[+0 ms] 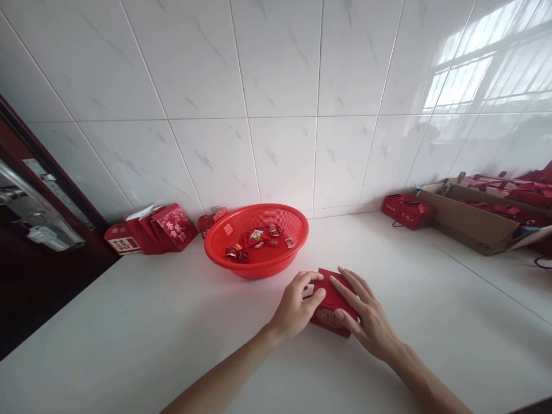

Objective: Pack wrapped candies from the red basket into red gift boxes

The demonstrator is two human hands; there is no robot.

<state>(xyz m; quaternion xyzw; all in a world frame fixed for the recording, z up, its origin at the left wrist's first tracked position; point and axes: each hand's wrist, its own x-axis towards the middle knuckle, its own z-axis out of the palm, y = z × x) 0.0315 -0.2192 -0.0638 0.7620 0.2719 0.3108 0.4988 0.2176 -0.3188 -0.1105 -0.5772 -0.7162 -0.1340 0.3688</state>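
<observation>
A small red gift box (pixel 334 296) with a round gold pattern on its near side rests on the white table between my hands. My left hand (pixel 295 305) curls around its left end, thumb and fingertips on the top. Across the right end lies my right hand (pixel 366 313), its index finger on the top, its thumb at the near edge and other fingers over the far side. A dark cord loop shows by my left fingers. Just beyond sits a red plastic basket (pixel 254 271) with several wrapped sweets (pixel 273 230) and a peanut (pixel 259 245) in it.
Folded red boxes (pixel 159 230) stand against the tiled wall at the left, near a dark door (pixel 26 276). A closed red gift box (pixel 407 211) is at the back right, touching a cardboard carton (pixel 470 221) that holds more red boxes.
</observation>
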